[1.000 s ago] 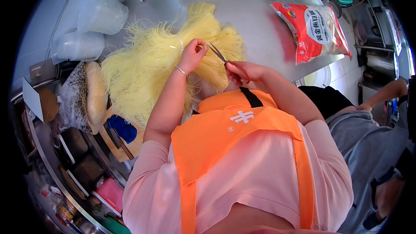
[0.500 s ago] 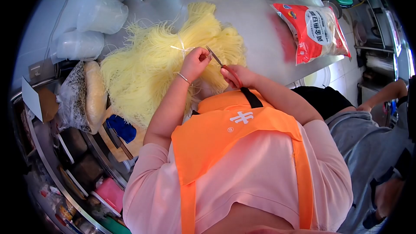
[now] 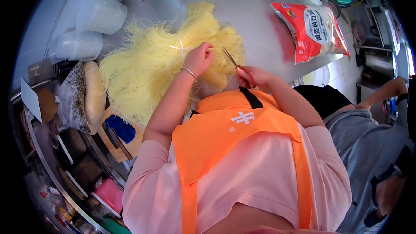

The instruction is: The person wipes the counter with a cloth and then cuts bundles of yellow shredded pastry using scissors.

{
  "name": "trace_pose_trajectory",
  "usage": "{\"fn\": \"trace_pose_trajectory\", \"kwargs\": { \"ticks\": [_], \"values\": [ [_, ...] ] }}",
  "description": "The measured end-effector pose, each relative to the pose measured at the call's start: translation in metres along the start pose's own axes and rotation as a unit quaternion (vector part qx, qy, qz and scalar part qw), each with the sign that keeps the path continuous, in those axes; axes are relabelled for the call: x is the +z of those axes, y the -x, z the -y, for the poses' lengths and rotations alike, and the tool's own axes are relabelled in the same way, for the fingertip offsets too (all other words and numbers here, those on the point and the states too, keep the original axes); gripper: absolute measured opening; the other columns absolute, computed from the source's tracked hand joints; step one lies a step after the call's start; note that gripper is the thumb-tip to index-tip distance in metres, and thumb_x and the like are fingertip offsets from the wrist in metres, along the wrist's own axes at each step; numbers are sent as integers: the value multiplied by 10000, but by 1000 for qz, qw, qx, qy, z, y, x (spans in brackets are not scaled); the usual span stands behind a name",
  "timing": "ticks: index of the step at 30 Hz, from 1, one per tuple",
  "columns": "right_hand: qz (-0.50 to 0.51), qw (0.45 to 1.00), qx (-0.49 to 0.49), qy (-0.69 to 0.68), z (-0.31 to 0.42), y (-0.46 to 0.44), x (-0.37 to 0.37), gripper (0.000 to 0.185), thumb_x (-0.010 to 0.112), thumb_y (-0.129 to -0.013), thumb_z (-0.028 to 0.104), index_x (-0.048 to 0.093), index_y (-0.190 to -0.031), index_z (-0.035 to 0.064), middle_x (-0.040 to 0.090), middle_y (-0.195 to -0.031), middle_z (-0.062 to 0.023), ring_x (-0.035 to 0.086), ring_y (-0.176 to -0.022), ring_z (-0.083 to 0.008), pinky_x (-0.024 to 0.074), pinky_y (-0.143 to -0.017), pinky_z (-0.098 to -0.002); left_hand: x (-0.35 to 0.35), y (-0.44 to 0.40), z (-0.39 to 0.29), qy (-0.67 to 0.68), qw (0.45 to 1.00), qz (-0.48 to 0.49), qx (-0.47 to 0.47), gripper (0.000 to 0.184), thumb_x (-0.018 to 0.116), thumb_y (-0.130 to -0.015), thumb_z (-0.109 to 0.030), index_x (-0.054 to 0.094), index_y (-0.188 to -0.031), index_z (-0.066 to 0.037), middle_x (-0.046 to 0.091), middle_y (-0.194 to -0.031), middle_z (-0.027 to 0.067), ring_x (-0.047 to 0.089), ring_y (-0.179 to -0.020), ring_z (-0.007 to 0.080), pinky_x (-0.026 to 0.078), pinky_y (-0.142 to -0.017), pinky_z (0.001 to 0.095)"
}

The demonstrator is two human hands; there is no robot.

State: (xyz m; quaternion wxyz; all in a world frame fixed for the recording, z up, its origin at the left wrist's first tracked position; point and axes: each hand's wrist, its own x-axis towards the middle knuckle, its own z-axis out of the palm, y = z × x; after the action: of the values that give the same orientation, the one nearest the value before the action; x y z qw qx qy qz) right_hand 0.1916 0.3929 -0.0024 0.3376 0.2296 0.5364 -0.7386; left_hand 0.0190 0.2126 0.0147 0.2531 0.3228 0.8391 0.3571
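Observation:
A large bundle of thin yellow noodles [image 3: 143, 60] lies spread on the metal table, with a white tie [image 3: 182, 49] around one part of it. My left hand [image 3: 199, 59] is over the noodles just beside this tie, its fingers curled closed; what they hold, if anything, is hidden. Red-handled scissors [image 3: 248, 76] are gripped in my right hand [image 3: 258, 78] at the near side of the bundle. Their narrow blades point up and left over the noodles, a short gap away from my left hand.
A red and white food bag [image 3: 320, 32] lies on the metal table [image 3: 260, 30] to the right. Clear plastic tubs [image 3: 102, 13] stand at left, near filled bags [image 3: 93, 97]. Another person [image 3: 364, 134] is close by on my right.
My right hand has drawn the scissors to the right, away from my left hand. My left hand has shifted slightly up, and its fingers are more curled.

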Motion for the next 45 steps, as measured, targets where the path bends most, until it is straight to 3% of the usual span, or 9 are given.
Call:
{"fn": "trace_pose_trajectory", "kwargs": {
  "ticks": [8, 16, 20, 22, 32, 35, 37, 40, 45],
  "values": [
    [6, 1000, 0, -8, 13, -3, 10, 521, 492, -879, 627, 484, -826, 109, 450, -694, 20, 458, -604, -87, 411, -568, -236, 7, -8, -2, -128, 992, 7, 1, 186, 629, -831, -204, 641, -971, -82, 674, -799, 92, 654, -721, 228, 514, -661, 326],
    [23, 1000, -3, -20, 12, -12, 4, 525, 470, -892, 622, 481, -811, 104, 454, -688, 16, 441, -563, -84, 397, -524, -241, 6, -5, 11, 33, 999, -25, -16, 143, 645, -841, -149, 638, -921, -30, 648, -762, 72, 603, -667, 157, 489, -639, 279],
    [24, 999, -23, -2, 18, -11, 9, 539, 473, -886, 633, 484, -807, 100, 457, -688, 15, 448, -563, -85, 403, -526, -240, 0, -1, 12, 22, 1000, 1, 6, 132, 642, -849, -139, 635, -910, -22, 641, -771, 69, 591, -667, 143, 484, -643, 272],
    [33, 999, -28, -3, 20, -15, 10, 535, 492, -883, 624, 485, -805, 95, 459, -684, 11, 449, -549, -87, 398, -512, -242, -2, -1, 13, 14, 1000, 20, 6, 155, 644, -835, -189, 644, -902, -49, 662, -803, 92, 634, -719, 221, 496, -674, 315],
    [-9, 999, -39, 9, 9, -12, 8, 529, 544, -868, 602, 511, -790, 80, 463, -658, 2, 461, -533, -101, 414, -495, -257, -4, 2, 3, -54, 997, 24, 50, 151, 622, -845, -194, 641, -850, -44, 638, -864, 125, 625, -772, 265, 491, -670, 364],
    [-44, 997, -68, -14, 4, -9, 5, 531, 548, -865, 603, 512, -793, 78, 472, -662, 2, 470, -533, -103, 424, -503, -250, 2, -9, 8, -85, 995, -36, 43, 208, 590, -867, -238, 617, -945, -47, 650, -882, 158, 630, -801, 330, 496, -694, 418],
    [-40, 996, -55, -59, 4, -8, 2, 530, 550, -863, 604, 518, -799, 79, 484, -671, 0, 477, -536, -100, 432, -513, -244, 5, -15, 4, -130, 986, -39, -100, 303, 574, -873, -270, 559, -1083, -52, 658, -892, 193, 630, -832, 377, 499, -726, 458],
    [-39, 997, -36, -62, 3, -6, 1, 526, 551, -863, 603, 523, -805, 81, 490, -680, 1, 482, -547, -95, 436, -519, -239, 5, -20, -5, -181, 978, 0, -104, 387, 594, -856, -266, 499, -1171, -62, 663, -879, 203, 639, -836, 377, 504, -742, 461],
    [-36, 996, -35, -74, 7, 0, 6, 523, 558, -859, 604, 524, -807, 85, 491, -684, 4, 482, -556, -92, 434, -524, -235, 6, -24, -9, -226, 970, 0, -91, 322, 607, -837, -245, 561, -1105, -73, 662, -911, 177, 642, -853, 360, 509, -751, 450]
  ]
}}
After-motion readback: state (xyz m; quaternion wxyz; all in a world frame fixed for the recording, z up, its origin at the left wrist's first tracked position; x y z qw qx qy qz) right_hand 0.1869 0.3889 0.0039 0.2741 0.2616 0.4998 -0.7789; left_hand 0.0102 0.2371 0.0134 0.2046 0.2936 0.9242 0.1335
